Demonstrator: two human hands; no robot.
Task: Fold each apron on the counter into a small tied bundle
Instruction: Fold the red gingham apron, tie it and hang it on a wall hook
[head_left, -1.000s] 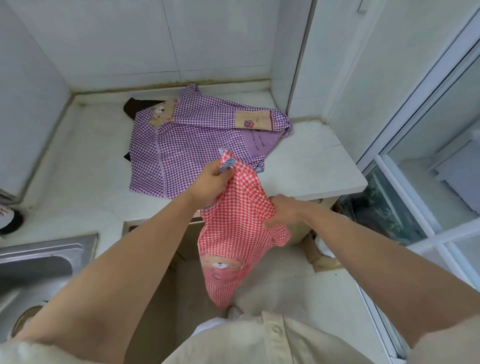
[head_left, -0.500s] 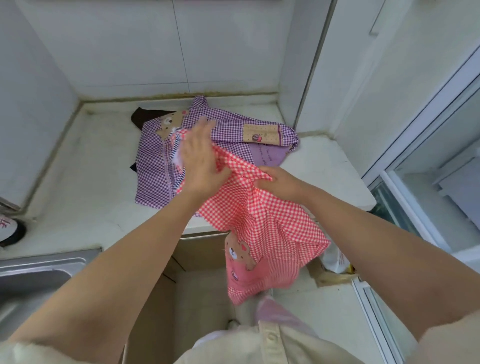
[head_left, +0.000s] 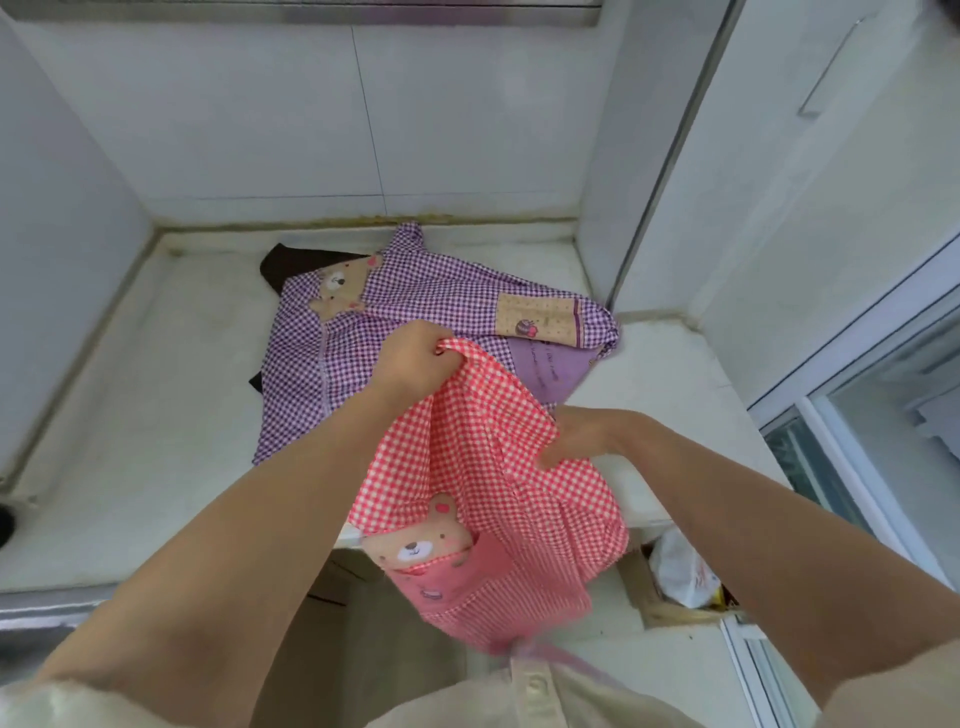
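Observation:
A red checked apron with a bear patch and a pink pocket hangs between my hands over the counter's front edge. My left hand grips its top corner, held above the purple apron. My right hand pinches its right edge, lower and nearer the counter's rim. A purple checked apron with a bear patch lies spread flat on the white counter, toward the back. A dark brown cloth peeks out from under it.
White tiled walls close in the counter at the back and left, and a white pillar stands at its right rear. A steel sink rim shows at the lower left. A plastic bag lies on the floor below the counter's right end.
Both hands lifted the red apron from below the counter edge up over it. The left hand went up over the purple apron, and the cloth now hangs wider between the hands.

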